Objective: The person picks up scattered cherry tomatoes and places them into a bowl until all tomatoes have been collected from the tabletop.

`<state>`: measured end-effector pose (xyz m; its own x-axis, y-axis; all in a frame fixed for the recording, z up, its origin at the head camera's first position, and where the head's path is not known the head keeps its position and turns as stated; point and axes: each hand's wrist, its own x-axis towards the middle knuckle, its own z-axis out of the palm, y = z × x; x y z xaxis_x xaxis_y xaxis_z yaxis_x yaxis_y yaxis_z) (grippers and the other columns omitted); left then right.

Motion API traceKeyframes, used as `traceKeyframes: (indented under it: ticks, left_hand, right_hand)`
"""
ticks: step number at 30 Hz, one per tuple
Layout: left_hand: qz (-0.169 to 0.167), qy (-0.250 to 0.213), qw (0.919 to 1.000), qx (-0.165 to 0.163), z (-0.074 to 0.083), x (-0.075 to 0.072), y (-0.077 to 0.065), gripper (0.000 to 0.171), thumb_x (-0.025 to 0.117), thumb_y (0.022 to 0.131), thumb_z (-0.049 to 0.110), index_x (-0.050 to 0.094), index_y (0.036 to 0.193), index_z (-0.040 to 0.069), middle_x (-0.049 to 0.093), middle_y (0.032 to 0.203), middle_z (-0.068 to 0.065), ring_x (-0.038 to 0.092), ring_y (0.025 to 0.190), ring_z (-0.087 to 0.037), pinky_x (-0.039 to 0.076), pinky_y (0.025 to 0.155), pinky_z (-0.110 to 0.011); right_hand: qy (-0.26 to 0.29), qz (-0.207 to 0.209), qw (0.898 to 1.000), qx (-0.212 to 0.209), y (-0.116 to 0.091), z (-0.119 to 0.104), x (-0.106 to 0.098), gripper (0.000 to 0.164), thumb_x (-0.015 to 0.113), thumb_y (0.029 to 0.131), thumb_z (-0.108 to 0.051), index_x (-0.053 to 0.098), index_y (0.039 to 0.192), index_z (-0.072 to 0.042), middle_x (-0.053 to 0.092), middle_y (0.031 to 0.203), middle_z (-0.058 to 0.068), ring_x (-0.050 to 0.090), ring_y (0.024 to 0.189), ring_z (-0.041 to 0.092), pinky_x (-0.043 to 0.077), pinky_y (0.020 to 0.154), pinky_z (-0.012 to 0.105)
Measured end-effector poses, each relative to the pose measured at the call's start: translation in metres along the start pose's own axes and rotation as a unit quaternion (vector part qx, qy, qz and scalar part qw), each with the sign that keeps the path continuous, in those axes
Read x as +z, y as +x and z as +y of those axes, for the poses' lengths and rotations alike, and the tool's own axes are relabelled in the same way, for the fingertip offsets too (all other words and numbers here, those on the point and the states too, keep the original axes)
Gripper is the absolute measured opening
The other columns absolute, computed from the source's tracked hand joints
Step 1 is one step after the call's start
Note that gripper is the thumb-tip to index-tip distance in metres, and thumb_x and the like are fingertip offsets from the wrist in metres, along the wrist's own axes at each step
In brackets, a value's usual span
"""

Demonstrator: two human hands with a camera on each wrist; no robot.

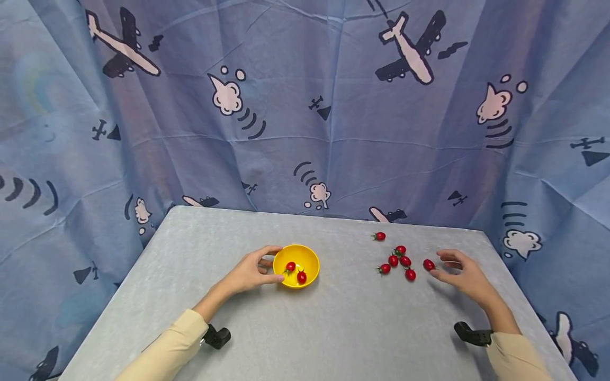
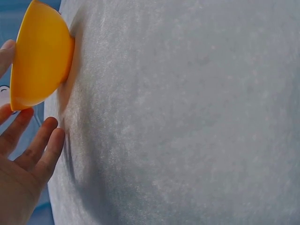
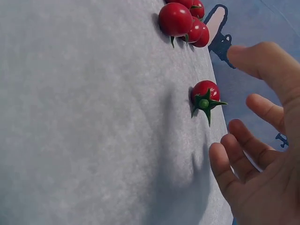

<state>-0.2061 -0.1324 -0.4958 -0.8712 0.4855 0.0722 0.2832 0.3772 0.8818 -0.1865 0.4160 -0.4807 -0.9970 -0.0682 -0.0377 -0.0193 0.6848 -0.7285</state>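
The bowl [image 1: 311, 279] is standing upright on the table [image 1: 343, 328], its mouth facing up. The left hand [image 1: 250, 272] is gripping the bowl's left side, thumb and index finger at the rim, while its other fingers are hanging loose just beside the bowl.

Two tomatoes are lying in the bowl: one [image 1: 290, 266] is pointing its stem toward the near left of the bowl, the other [image 1: 302, 278] toward the bowl's far side.

Well to the right of the bowl, the right hand [image 1: 464, 275] is hovering with thumb and fingers spread around the nearest tomato [image 1: 428, 264], which is lying on its side. Its long axis is running aslant, the green stem end turning away from the bowl, toward the palm; in the right wrist view a gap is showing between it and the fingers.

Between that tomato and the bowl, a loose group of five [image 1: 405, 261] is lying on the table. The group's leftmost one [image 1: 384, 269] is pointing its stem toward the bowl; so is a lone tomato [image 1: 379, 236] beyond the group, its long axis lying sideways. Behind the bowl, a blue curtain [image 1: 295, 63] is hanging, printed with planes and clouds.
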Motion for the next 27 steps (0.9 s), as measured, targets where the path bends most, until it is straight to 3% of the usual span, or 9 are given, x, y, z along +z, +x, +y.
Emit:
traceKeyframes:
  ticks: [10, 19, 27]
  left_hand:
    - [-0.003, -0.004, 1.0000, -0.001, -0.001, -0.001, 0.001, 0.071, 0.086, 0.085, 0.021, 0.051, 0.146, 0.008, 0.055, 0.143, -0.011, 0.063, 0.115, -0.031, 0.056, 0.092, -0.038]
    - [-0.001, -0.007, 1.0000, 0.000, 0.000, -0.001, 0.000, 0.071, 0.086, 0.086, 0.022, 0.051, 0.147, 0.008, 0.054, 0.143, -0.011, 0.063, 0.116, -0.032, 0.056, 0.092, -0.041]
    - [-0.001, -0.004, 1.0000, 0.006, -0.001, -0.001, 0.000, 0.071, 0.086, 0.086, 0.022, 0.052, 0.146, 0.008, 0.054, 0.143, -0.012, 0.063, 0.116, -0.033, 0.056, 0.092, -0.043]
  right_hand:
    - [-0.030, -0.006, 0.999, -0.011, 0.010, 0.005, 0.007, 0.068, 0.079, 0.092, -0.028, 0.048, 0.139, 0.010, 0.048, 0.136, 0.036, 0.049, 0.121, 0.053, 0.045, 0.097, 0.066]
    - [-0.055, 0.009, 0.998, -0.023, 0.020, 0.009, 0.014, 0.041, 0.079, 0.089, -0.008, 0.061, 0.121, 0.010, 0.064, 0.113, 0.026, 0.062, 0.102, 0.041, 0.057, 0.082, 0.044]
    - [-0.072, 0.028, 0.997, -0.014, 0.025, 0.009, 0.014, 0.032, 0.077, 0.089, -0.002, 0.064, 0.115, 0.009, 0.065, 0.108, 0.025, 0.062, 0.098, 0.040, 0.056, 0.080, 0.048]
